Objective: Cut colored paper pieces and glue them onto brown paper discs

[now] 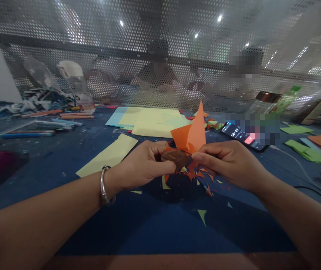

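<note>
My left hand (143, 161), with a silver bangle at the wrist, is closed, its thumb pressed over a rounded brown piece (179, 159) that looks like folded or layered paper. Behind and above that piece stands an orange sheet of paper (197, 131) with a tall pointed corner. My right hand (222, 161) pinches at the lower edge of the orange sheet, close to the brown piece's right end. Fingers hide how the two are joined. Orange paper scraps (202, 176) lie on the blue table just beneath both hands.
Pale yellow sheets (157, 120) lie beyond my hands, and a yellow strip (110, 155) at left. Pens (56, 125) and a clear bottle (77, 84) are farther left. A phone (242, 137) showing a timer lies right, near green paper (312, 153). A perforated metal panel (107, 45) closes the back.
</note>
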`<action>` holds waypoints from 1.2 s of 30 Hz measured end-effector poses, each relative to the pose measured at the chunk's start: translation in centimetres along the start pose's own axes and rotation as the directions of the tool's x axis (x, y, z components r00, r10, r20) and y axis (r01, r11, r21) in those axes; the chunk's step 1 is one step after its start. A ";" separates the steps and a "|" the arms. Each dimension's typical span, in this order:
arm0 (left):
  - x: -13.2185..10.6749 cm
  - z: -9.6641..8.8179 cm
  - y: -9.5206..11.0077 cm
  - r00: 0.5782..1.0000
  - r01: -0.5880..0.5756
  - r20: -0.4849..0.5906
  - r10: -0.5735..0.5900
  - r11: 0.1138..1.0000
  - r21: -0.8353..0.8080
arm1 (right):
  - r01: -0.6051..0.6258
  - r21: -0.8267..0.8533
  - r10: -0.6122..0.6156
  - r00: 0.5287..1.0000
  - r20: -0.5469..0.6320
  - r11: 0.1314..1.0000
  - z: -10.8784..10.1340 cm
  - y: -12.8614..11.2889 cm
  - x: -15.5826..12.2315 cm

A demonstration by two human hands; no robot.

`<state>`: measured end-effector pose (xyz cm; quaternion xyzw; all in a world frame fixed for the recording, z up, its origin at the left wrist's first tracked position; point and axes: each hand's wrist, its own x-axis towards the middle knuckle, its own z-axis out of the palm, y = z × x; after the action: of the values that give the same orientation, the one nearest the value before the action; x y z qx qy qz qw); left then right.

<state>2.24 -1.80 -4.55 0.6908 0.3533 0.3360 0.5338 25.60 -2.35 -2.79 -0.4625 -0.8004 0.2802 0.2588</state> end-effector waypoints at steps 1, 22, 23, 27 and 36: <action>0.0 0.0 0.0 1.000 -0.001 -0.003 0.001 1.000 0.010 | -0.001 0.001 0.001 1.000 0.004 1.000 0.0 0.0 0.0; 0.0 -0.2 0.0 0.995 0.069 0.063 -0.072 0.996 0.057 | -0.004 -0.017 0.004 0.999 0.040 1.000 0.0 0.3 0.1; 0.1 -0.2 0.0 0.995 0.073 0.064 -0.076 0.996 0.053 | 0.004 -0.019 -0.003 0.999 0.040 1.000 0.0 0.3 0.1; 0.1 -0.2 -0.1 0.994 0.068 0.083 -0.073 0.996 0.064 | 0.026 -0.010 -0.025 0.999 0.046 1.000 0.1 0.1 0.2; 0.2 -0.2 -0.2 0.994 0.061 0.084 -0.066 0.996 0.065 | 0.004 -0.016 -0.003 0.999 0.035 1.000 0.4 0.6 0.4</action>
<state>2.18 -1.54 -4.67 0.7095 0.3622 0.2777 0.5370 25.49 -1.84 -3.44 -0.4583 -0.8078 0.2813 0.2414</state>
